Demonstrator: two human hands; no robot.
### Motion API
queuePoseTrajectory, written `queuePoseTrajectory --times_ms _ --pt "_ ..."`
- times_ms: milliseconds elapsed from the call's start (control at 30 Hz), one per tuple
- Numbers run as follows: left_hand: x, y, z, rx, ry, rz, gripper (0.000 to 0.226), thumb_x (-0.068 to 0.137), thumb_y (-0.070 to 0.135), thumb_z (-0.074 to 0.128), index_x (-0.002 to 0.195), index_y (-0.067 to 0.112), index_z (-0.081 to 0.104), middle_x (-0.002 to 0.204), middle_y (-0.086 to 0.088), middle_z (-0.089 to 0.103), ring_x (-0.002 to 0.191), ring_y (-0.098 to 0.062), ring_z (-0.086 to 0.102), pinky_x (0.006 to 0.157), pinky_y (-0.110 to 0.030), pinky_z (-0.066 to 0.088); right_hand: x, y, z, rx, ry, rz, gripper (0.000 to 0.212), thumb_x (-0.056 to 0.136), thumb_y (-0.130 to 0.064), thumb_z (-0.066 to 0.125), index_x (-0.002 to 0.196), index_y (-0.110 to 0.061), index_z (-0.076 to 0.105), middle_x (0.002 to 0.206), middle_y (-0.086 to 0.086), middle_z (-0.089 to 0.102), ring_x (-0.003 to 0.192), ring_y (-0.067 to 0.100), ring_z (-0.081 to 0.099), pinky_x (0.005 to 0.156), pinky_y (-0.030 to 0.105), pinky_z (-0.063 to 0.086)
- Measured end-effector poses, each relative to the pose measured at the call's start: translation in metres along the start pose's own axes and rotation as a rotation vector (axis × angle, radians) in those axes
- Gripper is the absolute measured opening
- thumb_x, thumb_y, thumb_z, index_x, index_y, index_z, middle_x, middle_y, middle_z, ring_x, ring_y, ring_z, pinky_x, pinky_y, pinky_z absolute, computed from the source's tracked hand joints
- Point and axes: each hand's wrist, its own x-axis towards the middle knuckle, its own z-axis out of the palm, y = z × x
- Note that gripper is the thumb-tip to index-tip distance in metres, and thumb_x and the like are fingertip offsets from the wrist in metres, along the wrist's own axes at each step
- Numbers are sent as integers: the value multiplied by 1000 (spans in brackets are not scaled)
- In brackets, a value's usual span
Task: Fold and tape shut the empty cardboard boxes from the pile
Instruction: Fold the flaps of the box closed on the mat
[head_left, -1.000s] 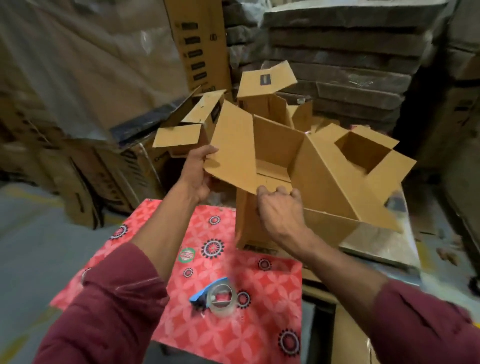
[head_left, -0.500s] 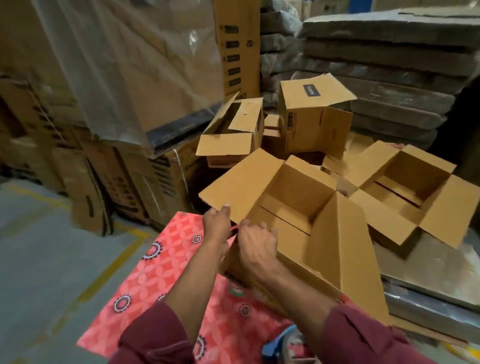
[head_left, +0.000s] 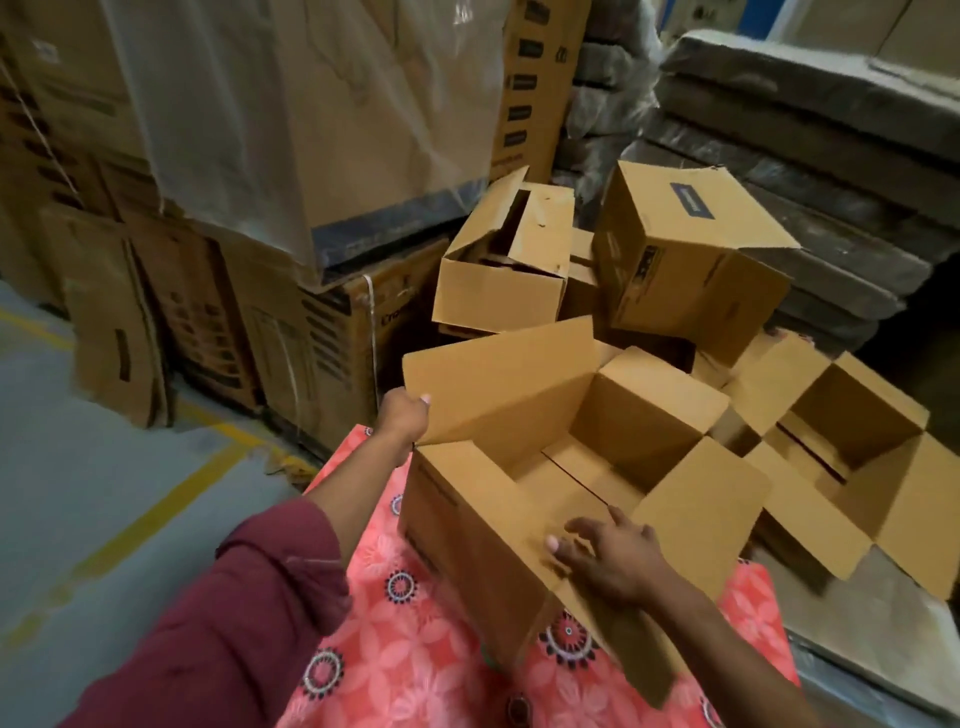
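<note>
An open cardboard box (head_left: 467, 530) stands upright on the red patterned tablecloth (head_left: 415, 654), all its top flaps spread out. My left hand (head_left: 402, 415) grips the left edge of the far-left flap (head_left: 498, 379), fingers curled round it. My right hand (head_left: 608, 556) rests with spread, straight fingers on the near flap (head_left: 623, 639), which hangs outward toward me. The box is empty inside. The tape dispenser is out of view.
More empty boxes lie in a pile behind: one open at the right (head_left: 857, 467), one tilted (head_left: 691, 260), one with loose flaps (head_left: 504, 270). Plastic-wrapped cartons (head_left: 285, 130) stack at the left. Dark slabs (head_left: 831, 156) rise at the back right. Grey floor with yellow lines lies left.
The box has come down upright on the cloth and turned. My right hand left the front wall and now lies on the near flap. The camera tilted up; the tape dispenser dropped out of view.
</note>
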Motion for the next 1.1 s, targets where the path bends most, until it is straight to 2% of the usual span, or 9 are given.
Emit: queuePoseTrajectory --times_ms 100,200,267,433,533,633,767,900,1100 --pt "14 -5 9 88 88 -29 44 102 24 61 140 5 52 138 -23 61 125 -43 58 107 -48 48 -3 7 -4 -37 -36 -95 81 86 -92 25 131 -35 60 150 -7 52 156 25 15 120 57 15" --pt "-29 -12 18 151 114 -144 99 96 42 69 165 17 2 169 -28 14 155 -49 12 124 -53 19 -5 -10 13 -98 112 -169 59 92 -80 41 110 -30 68 129 -4 65 140 19 40 113 40 32" --pt "-70 -35 25 101 96 -247 109 95 48 70 165 18 -7 170 -27 -8 157 -49 -2 126 -56 12 -8 -33 40 -70 161 -233 55 95 -73 43 98 -25 68 109 0 69 117 21 58 97 36 42" --pt "-153 -101 41 28 92 -279 102 101 46 62 165 17 -12 170 -27 3 158 -40 7 124 -51 24 -11 -64 91 296 337 -258 50 99 -67 38 85 -23 57 87 -5 61 84 21 63 71 38 44" --pt "-184 -116 52 1 66 -190 91 106 39 54 165 17 -12 174 -14 -1 160 -33 7 127 -43 20 3 -33 64 209 368 -339 56 99 -74 27 102 -31 63 108 -10 67 113 15 61 96 40 47" --pt "-193 -120 60 17 -60 -85 81 110 29 49 165 24 -10 175 -1 -1 159 -23 13 127 -39 22 21 21 32 -109 163 -192 83 87 -86 5 119 -37 65 139 -13 62 152 20 28 119 54 23" --pt "-178 -116 49 111 -78 -47 77 107 13 50 168 22 4 167 2 24 153 -24 30 117 -30 32 16 59 35 -163 104 -113 94 84 -88 -2 130 -35 60 148 -10 55 155 25 19 118 59 19" --pt "-136 -130 13 43 -138 69 63 96 -2 58 150 29 47 146 -2 59 134 -28 56 113 -50 47 -11 2 73 -46 189 -72 75 95 -72 8 132 -29 57 148 -2 54 157 26 15 122 62 11" --pt "-101 -104 -46 290 -109 171 69 98 6 63 161 12 34 150 5 45 139 -17 46 111 -31 38 -28 -90 100 183 243 -6 44 106 -48 25 132 -31 56 145 -6 53 159 22 10 119 70 -2"
